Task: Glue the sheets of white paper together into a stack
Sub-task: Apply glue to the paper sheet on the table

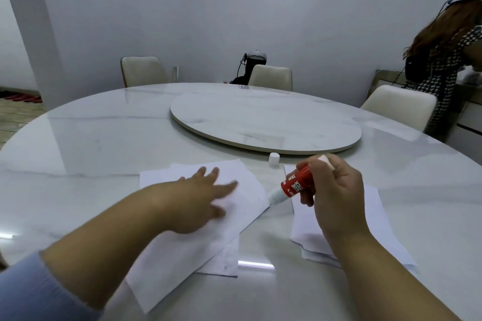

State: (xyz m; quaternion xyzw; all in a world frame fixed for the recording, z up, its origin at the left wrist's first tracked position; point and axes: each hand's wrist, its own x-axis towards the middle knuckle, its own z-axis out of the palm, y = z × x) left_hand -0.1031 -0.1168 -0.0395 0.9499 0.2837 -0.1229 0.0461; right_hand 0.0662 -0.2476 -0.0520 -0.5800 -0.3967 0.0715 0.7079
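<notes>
Head view: my left hand [200, 200] lies flat, fingers spread and gripping nothing, on the paper stack [242, 187], likely to pin it for gluing. Just right of that stack, my right hand [336, 195] wraps the glue stick [294, 184], tip aimed at the stack's edge. Cap [274, 158] stands beyond the stack; loose sheets [375, 219] lie right of it.

Marble table [104, 143]: turntable [266, 122], paper sheets [250, 185], cap [273, 158].
</notes>
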